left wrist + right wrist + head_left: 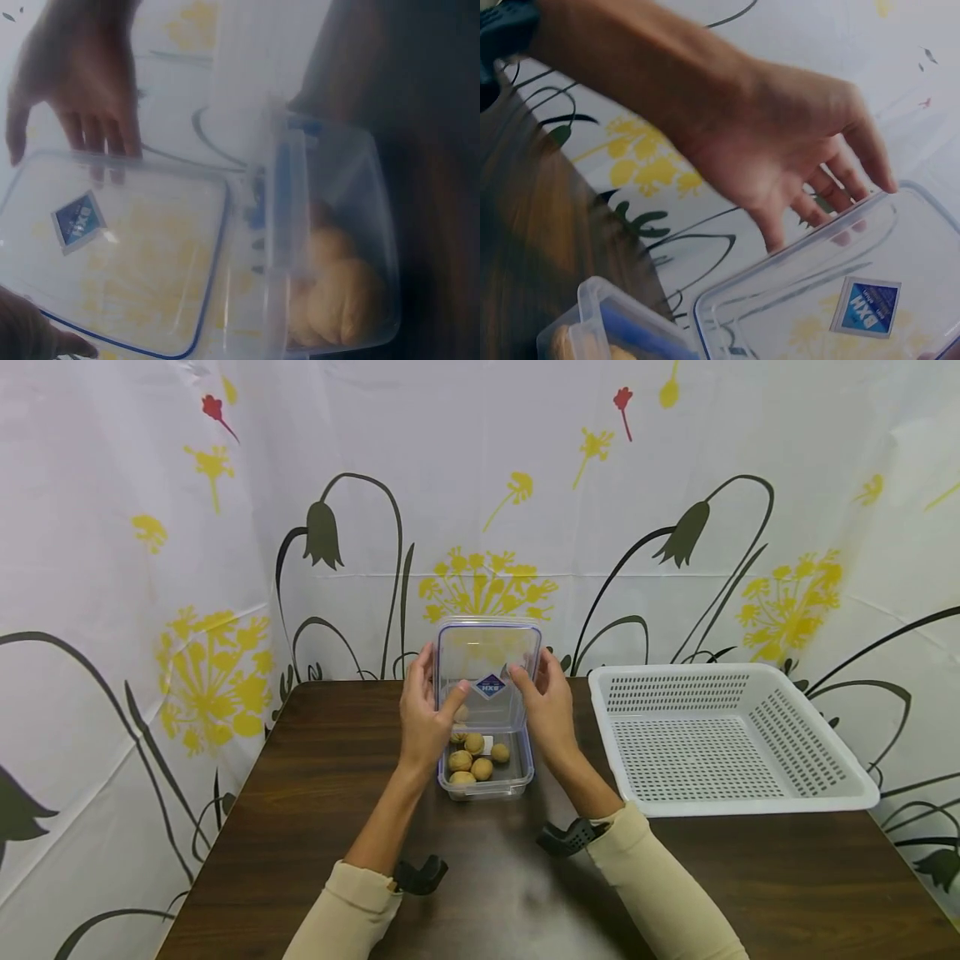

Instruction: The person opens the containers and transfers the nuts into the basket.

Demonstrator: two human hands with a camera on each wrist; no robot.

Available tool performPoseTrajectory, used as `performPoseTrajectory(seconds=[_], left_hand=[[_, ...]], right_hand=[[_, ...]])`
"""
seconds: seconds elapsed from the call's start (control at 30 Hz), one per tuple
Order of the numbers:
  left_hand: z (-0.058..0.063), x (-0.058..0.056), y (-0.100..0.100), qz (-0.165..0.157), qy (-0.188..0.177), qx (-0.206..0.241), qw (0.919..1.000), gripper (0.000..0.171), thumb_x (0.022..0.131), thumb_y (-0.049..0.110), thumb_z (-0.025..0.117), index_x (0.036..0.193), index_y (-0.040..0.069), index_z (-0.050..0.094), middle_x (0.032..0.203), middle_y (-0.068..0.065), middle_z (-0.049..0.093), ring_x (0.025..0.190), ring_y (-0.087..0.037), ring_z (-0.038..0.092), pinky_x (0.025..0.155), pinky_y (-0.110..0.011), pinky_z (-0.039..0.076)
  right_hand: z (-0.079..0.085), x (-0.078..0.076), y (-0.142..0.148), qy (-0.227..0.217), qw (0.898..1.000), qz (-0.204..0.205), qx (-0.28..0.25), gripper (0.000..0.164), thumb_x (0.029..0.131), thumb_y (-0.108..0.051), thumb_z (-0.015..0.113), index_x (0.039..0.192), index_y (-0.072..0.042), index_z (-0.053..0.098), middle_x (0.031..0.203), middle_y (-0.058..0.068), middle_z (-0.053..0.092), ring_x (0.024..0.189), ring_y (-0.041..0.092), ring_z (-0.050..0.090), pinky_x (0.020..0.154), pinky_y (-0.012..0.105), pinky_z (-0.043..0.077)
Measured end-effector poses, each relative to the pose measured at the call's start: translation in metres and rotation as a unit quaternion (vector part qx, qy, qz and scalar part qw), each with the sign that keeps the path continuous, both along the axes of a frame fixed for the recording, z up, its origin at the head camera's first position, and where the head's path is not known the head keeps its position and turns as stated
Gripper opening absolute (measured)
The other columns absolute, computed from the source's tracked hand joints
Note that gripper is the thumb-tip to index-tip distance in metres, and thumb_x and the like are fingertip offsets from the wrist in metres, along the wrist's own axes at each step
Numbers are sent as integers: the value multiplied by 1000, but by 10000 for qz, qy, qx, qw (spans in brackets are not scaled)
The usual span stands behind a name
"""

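A clear plastic lid [474, 647] with a blue seal and a small blue label [490, 686] stands tilted up at the far side of a clear food container [489, 791]. My left hand [424, 720] grips the lid's left edge, thumb on the near face. At the opposite edge my right hand [550, 717] holds it, with the thumb in front and fingers behind, as the right wrist view also shows. Several walnuts [482, 768] lie in the container, mostly on its left, beside a small white packet [488, 744].
A white perforated plastic basket [750, 809] stands on the right of the dark wooden table [315, 777]. Behind the table hangs a white curtain [465, 443] printed with flowers. Black bands with camera mounts [422, 875] sit at both wrists.
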State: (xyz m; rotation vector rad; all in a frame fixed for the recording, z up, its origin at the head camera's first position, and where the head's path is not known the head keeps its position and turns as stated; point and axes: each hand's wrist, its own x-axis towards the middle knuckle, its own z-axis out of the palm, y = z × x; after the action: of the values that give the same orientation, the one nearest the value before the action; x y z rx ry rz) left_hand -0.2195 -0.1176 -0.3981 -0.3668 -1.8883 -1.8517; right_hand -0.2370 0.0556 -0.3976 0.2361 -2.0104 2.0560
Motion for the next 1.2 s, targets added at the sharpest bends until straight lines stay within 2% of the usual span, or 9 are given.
performPoseTrajectory(seconds=[0.2,0.37,0.57,0.63,0.77,0.87,0.97,1.1,1.2], left_hand=[[-7,0,2,-28,379,259,9989,68,98,4,68,158,-5,38,158,-21,45,149,-27,44,127,-35,32],[-12,0,4,-153,735,564,9956,57,99,4,66,151,-10,46,145,-26,52,136,-33,52,124,-46,38],[-15,-1,7,-142,776,1147,9903,40,102,9,57,137,-10,56,133,-16,60,126,-22,59,112,-32,48],[-14,-2,7,-261,759,1397,9869,33,104,14,54,130,-5,59,136,-20,60,129,-24,58,110,-30,48],[-11,-3,7,-499,679,1599,9835,31,109,34,54,120,7,62,150,-28,53,143,-33,48,120,-40,36],[-8,-1,6,-516,562,1431,9868,45,108,45,53,123,3,62,158,-25,47,153,-33,37,127,-49,22],[-6,0,4,-611,342,1321,9888,52,109,40,48,136,-3,56,166,-19,39,161,-27,22,130,-54,8],[-4,1,0,-861,-15,1308,9877,57,106,31,45,150,-5,45,173,-12,25,163,-22,8,130,-57,1],[-3,0,-3,-982,-213,1285,9866,58,104,28,48,153,-2,43,176,-8,18,163,-22,4,130,-57,-1]], right_hand=[[7,-2,1,-157,9981,-82,-585,47,112,-34,54,146,-2,56,143,18,62,136,27,55,119,47,40],[9,-4,1,-242,9942,-255,-1014,42,112,-38,51,122,0,66,128,17,67,124,26,59,114,50,44],[8,-4,0,-81,9815,-69,-1913,42,113,-39,50,113,-3,72,108,4,71,108,18,64,104,38,50],[7,-3,-1,-14,9794,-29,-2021,42,112,-35,51,115,1,72,107,3,72,104,15,65,100,33,51],[4,0,-3,188,9806,119,-1946,45,111,-28,49,129,10,67,117,13,71,109,17,66,104,31,52],[0,3,-4,358,9835,326,-1743,50,109,-25,45,140,12,60,131,26,65,124,25,63,114,35,47],[-4,5,-6,532,9823,578,-1700,54,105,-22,44,145,13,54,142,34,57,138,33,55,120,36,40],[-9,6,-6,713,9786,899,-1710,60,100,-18,43,149,16,46,149,38,49,144,35,48,119,32,37],[-14,5,-4,837,9767,1148,-1606,64,97,-16,40,153,17,40,154,39,43,148,33,43,122,35,34]])
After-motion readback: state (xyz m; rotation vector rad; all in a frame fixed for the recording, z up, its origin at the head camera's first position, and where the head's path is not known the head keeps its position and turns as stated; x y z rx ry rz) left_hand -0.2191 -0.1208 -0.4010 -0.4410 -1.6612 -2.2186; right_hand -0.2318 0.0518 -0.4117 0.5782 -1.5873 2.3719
